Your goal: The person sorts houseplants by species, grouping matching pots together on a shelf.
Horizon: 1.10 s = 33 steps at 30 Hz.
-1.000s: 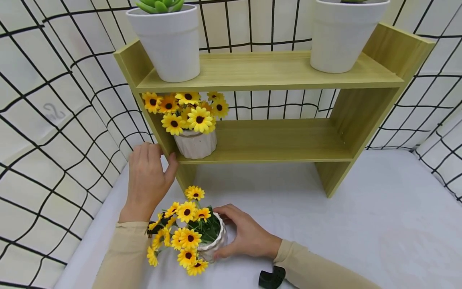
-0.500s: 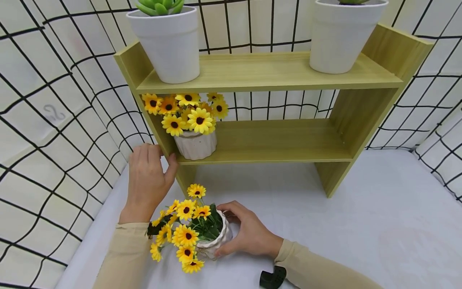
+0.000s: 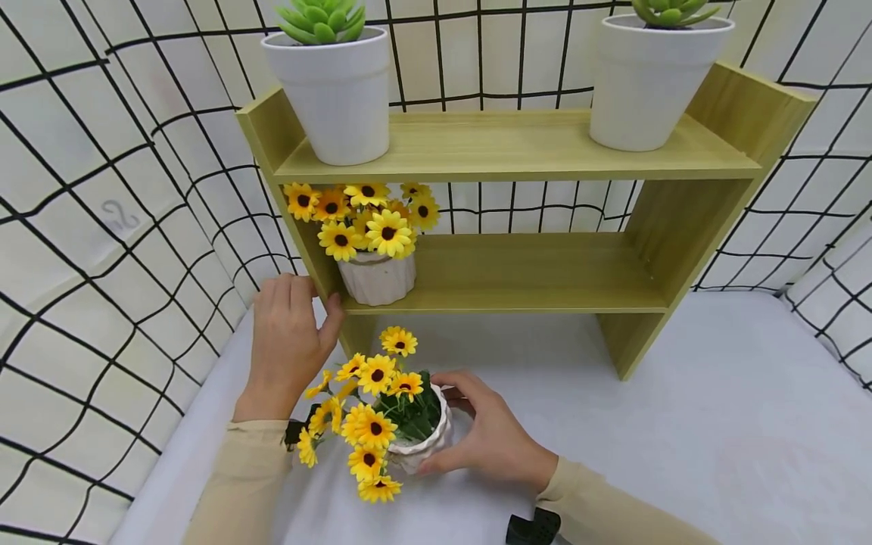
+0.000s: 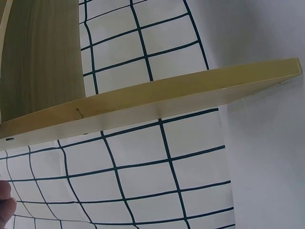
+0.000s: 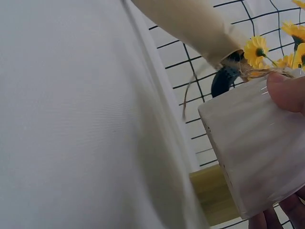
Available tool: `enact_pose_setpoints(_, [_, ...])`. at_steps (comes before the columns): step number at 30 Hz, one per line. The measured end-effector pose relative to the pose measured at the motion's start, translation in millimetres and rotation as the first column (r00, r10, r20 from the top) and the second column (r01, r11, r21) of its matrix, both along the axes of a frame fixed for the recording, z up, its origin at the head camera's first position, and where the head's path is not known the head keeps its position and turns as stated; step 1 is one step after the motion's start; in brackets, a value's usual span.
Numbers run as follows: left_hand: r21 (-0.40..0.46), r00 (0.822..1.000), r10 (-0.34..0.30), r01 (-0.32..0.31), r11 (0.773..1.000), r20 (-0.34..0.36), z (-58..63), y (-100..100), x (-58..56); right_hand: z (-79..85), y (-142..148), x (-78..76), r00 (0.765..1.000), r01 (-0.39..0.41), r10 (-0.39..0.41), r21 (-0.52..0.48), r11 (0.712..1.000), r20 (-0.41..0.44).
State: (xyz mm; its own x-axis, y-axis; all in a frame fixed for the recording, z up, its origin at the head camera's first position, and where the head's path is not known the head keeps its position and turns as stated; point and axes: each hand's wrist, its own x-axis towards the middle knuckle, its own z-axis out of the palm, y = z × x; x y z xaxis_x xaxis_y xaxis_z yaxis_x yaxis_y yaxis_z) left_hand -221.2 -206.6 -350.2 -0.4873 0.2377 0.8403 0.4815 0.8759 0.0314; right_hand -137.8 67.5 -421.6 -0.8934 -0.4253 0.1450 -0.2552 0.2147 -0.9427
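My left hand (image 3: 282,344) holds the left side panel of a light wooden shelf (image 3: 531,272), thumb at its front edge. In the left wrist view, that side panel (image 4: 157,90) crosses the frame, with only fingertips (image 4: 5,202) at the lower left. My right hand (image 3: 493,435) grips a white flowerpot (image 3: 411,460) of yellow flowers, tilted so the blooms lean left. In the right wrist view, this pot (image 5: 257,138), tied with twine, is off the table, my thumb near its rim and fingers beneath. A similar pot (image 3: 378,280) stands at the lower shelf's left end.
Two white pots with green succulents stand on the top board, one left (image 3: 334,98) and one right (image 3: 654,83). Black wire mesh (image 3: 123,250) surrounds the shelf at left, back and right. A white cloth (image 3: 722,431) covers the table.
My right hand has carried the tilted flowerpot forward and slightly right, nearer the shelf. The left hand keeps its hold on the side panel. The head view has shifted a little.
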Motion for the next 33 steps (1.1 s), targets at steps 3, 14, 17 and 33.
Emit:
enact_pose_setpoints(3, [0.002,1.000,0.002,-0.003,1.000,0.012,-0.1,0,0.4,8.6,6,3.0,1.000,0.022,-0.022,-0.003,1.000,0.010])
enact_pose_setpoints(14, [-0.002,0.998,0.017,-0.017,1.000,0.052,-1.3,-3,0.9,43.1,31,8.9,0.995,0.081,-0.080,0.018,0.997,-0.063])
enact_pose_setpoints(17, [-0.014,0.998,0.028,-0.027,1.000,0.060,-1.6,-2,0.9,50.7,37,10.8,0.992,0.091,-0.091,0.003,0.996,-0.087])
enact_pose_setpoints(33, [0.018,0.998,0.031,-0.032,0.999,0.056,-1.1,1,1.3,98.1,73,6.3,0.944,0.295,-0.301,-0.060,0.954,-0.137])
